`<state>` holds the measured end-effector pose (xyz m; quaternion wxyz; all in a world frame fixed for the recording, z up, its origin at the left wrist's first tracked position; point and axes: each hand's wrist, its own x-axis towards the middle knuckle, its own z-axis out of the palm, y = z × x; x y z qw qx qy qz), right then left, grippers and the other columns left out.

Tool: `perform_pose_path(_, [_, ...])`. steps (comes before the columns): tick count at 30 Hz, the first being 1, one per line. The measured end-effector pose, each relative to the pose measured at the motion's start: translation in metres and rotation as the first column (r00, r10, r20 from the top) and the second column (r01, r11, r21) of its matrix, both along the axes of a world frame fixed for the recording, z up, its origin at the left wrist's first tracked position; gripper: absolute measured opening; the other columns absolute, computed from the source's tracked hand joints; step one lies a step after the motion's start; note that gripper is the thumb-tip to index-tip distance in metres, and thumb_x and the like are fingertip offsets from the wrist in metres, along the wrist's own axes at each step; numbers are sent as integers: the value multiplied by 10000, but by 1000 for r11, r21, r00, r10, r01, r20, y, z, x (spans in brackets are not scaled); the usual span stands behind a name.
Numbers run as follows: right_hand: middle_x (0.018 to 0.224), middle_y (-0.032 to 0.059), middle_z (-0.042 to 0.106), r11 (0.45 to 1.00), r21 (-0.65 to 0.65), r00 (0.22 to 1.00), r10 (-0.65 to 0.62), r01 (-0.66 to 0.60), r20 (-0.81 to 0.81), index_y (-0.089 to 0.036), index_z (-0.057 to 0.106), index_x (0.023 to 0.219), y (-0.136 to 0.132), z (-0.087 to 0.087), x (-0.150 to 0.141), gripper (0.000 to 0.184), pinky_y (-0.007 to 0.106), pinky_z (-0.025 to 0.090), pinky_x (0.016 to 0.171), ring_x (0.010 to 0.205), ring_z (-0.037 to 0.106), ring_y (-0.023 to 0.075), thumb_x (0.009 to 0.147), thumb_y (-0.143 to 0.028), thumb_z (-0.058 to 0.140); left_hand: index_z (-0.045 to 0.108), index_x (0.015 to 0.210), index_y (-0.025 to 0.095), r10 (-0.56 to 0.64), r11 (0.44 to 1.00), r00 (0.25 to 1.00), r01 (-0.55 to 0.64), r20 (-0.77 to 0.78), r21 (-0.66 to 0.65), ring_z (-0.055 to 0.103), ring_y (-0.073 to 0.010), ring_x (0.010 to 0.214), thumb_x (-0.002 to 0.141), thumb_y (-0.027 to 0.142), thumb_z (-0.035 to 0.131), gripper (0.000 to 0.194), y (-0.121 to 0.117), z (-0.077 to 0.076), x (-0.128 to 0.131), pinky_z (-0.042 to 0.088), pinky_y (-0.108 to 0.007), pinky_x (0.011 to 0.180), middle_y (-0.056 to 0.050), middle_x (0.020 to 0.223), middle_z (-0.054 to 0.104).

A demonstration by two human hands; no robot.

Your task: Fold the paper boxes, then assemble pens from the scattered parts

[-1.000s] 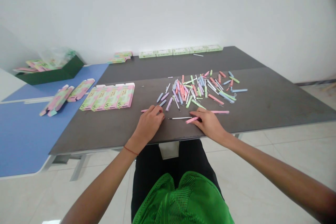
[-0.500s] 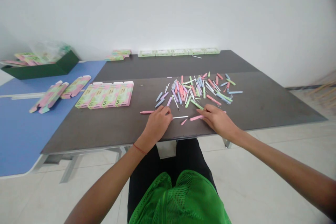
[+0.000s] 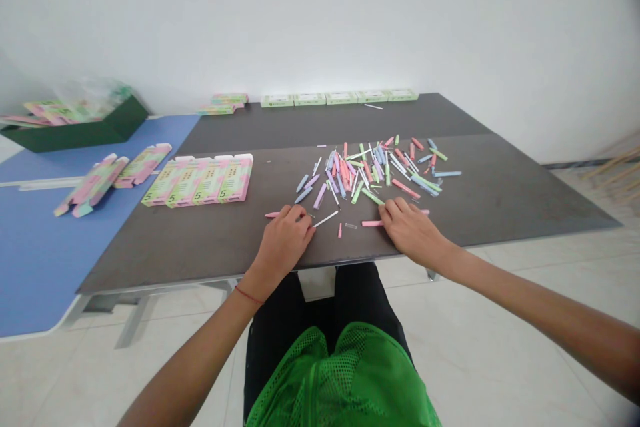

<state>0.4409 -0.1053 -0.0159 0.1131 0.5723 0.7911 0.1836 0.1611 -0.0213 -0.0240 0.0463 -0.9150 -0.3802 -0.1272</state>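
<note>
Resting both hands on the dark grey tabletop point(image 3: 465, 213): left hand point(image 3: 283, 243) curled over a slim pink plastic pen barrel point(image 3: 273, 215), right hand point(image 3: 413, 230) spread beside a second pink barrel point(image 3: 371, 223). Grip on either: can't tell. Thin white refill point(image 3: 326, 219) lies between the hands, just below the loose pastel pen-part heap point(image 3: 370, 170), all within easy reach.

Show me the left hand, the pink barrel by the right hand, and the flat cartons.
Left hand point(image 3: 283, 240), head view, on its back.
Pink barrel point(image 3: 371, 223), head view, on its middle.
Flat cartons point(image 3: 197, 180), head view, on the row's middle.
</note>
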Motion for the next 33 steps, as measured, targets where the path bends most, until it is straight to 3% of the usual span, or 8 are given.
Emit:
perform_pose_path(12, [1134,228,602,969,-187,986,-162,164,26,-3,648,1141,20,6,-27,360,405,410,746,1033,522,343,998,-91,330,709,907,188,26,999,996,-28,88,23,594,-251,1124,1001,240,610,146,-16,-8,-21,519,-346,863,-75,1105,677])
perform_pose_path(18, [1191,229,623,970,-96,975,-223,222,1,-38,549,1381,20,22,-44,430,401,404,765,1072,534,344,1004,-67,343,730,1058,224,30,999,985,-34,168,18,612,-221,1023,1025,313,585,174,-5,2,-27,508,-327,819,-60,1123,688])
perform_pose_path(20, [1157,222,632,986,-31,985,-166,165,-39,-61,638,1257,26,30,-54,362,407,403,779,1071,532,351,1002,-74,381,722,1137,251,14,999,987,-20,158,35,605,-206,1001,1039,251,547,201,8,10,-24,487,-300,762,-49,1146,682])
perform_pose_path(22, [1150,199,638,1000,-15,993,-13,12,-115,-96,689,1170,36,35,-66,296,402,411,808,1070,538,334,1004,-94,443,721,1182,298,-106,994,992,103,73,43,594,-198,995,1023,173,550,265,26,16,-19,465,-284,739,-31,1184,672])
perform_pose_path(24, [1142,149,651,974,-54,954,205,-222,-220,-150,707,1176,47,33,-81,253,387,427,843,1053,553,293,1016,-143,511,754,1097,296,-238,971,971,239,-12,17,585,-206,1010,1003,188,594,215,43,20,-11,458,-281,755,-26,1177,674])
perform_pose_path(26, [1110,126,663,932,-84,903,316,-353,-291,-161,735,1111,56,26,-95,217,379,444,871,1063,565,273,1029,-187,536,763,993,232,-298,954,953,295,-61,-49,593,-210,1010,1005,227,601,163,55,20,-4,458,-279,750,-48,1131,681])
perform_pose_path(29, [1146,142,667,922,-101,886,322,-373,-334,-134,756,1057,62,13,-109,198,373,467,892,1097,585,263,1019,-185,569,741,921,170,-294,953,952,287,-80,-92,610,-201,994,1007,228,592,182,64,17,1,461,-272,735,-71,1093,683])
perform_pose_path(33, [1102,137,690,914,-110,884,341,-392,-320,-118,756,1019,61,2,-112,175,364,490,882,1096,604,256,1008,-151,584,714,869,188,-290,955,953,282,-88,-96,608,-192,1006,1013,219,577,202,64,14,-3,452,-259,708,-54,1131,673])
